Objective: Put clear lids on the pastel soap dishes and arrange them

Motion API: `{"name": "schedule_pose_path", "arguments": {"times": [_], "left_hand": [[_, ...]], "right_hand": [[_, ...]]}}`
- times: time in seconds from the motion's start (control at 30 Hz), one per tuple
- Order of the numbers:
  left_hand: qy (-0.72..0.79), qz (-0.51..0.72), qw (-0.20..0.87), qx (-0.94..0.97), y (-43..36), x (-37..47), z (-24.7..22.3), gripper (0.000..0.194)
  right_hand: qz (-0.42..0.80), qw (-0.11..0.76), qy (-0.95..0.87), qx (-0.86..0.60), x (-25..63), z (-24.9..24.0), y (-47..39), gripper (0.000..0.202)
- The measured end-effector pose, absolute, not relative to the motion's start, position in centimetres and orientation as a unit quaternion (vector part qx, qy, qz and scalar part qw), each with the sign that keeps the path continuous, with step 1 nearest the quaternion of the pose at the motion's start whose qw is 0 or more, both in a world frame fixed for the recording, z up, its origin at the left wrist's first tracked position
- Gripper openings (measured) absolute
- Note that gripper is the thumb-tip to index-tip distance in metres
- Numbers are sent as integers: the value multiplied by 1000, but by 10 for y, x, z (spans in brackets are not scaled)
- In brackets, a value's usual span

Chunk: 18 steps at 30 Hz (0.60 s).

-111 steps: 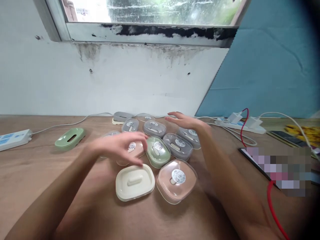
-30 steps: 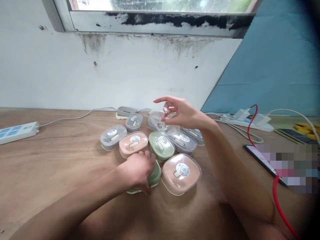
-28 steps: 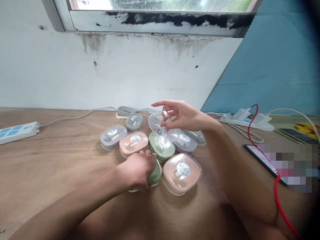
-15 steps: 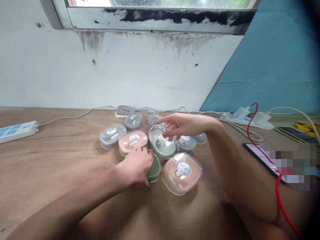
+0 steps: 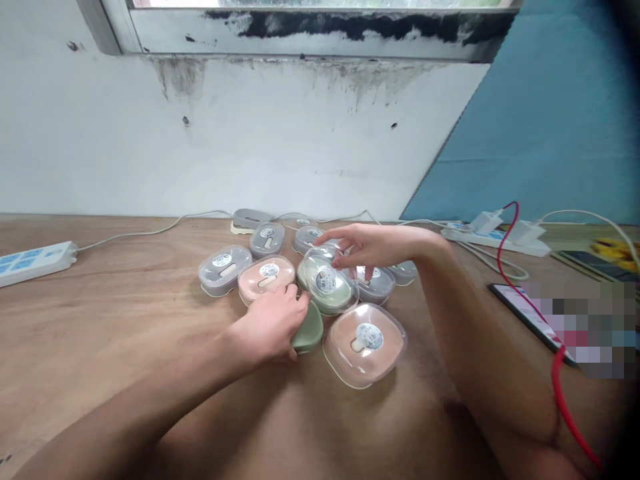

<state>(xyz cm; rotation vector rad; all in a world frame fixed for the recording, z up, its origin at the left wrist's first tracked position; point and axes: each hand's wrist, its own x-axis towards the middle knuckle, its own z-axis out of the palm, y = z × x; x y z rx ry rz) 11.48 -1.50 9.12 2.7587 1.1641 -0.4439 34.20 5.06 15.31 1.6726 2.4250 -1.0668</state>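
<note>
My left hand (image 5: pixel 275 320) is wrapped round the left side of a small green box (image 5: pixel 309 328), whose top shows no clear cover. A clear lid (image 5: pixel 327 267) with a round sticker is pinched at its upper right edge by my right hand (image 5: pixel 357 247). That lid hangs tilted over a pale green box (image 5: pixel 335 300) and overlaps it in view. Left of it lies a pink box (image 5: pixel 263 275) under a clear lid, touching or just behind my left fingers. A larger pink box (image 5: pixel 367 343) with a clear lid stands nearest the front, right of the green box.
Several grey lidded boxes (image 5: pixel 225 267) stand around the group. A grey piece (image 5: pixel 251 219) lies by the wall. Power strips stand at the left (image 5: pixel 37 262) and right (image 5: pixel 500 240), with cables. A phone (image 5: pixel 530 320) lies at the right, near a red cable (image 5: pixel 506 243).
The clear lid in my right hand has shifted slightly right and tilted over the pale green box. My left hand has moved up slightly with the green box. The camera view has shifted a little.
</note>
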Motion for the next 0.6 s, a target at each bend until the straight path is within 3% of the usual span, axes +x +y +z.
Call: {"name": "schedule_pose_path", "arguments": {"times": [0.2, 0.33, 0.6], "left_hand": [[376, -108, 39, 920, -2, 108, 88, 86], [377, -147, 61, 913, -2, 102, 95, 95], [423, -176, 90, 884, -2, 99, 102, 89]], "right_hand": [[-346, 5, 763, 546, 347, 149, 56, 66], [-348, 5, 759, 550, 348, 148, 57, 68], [-342, 10, 762, 549, 348, 145, 58, 66]]}}
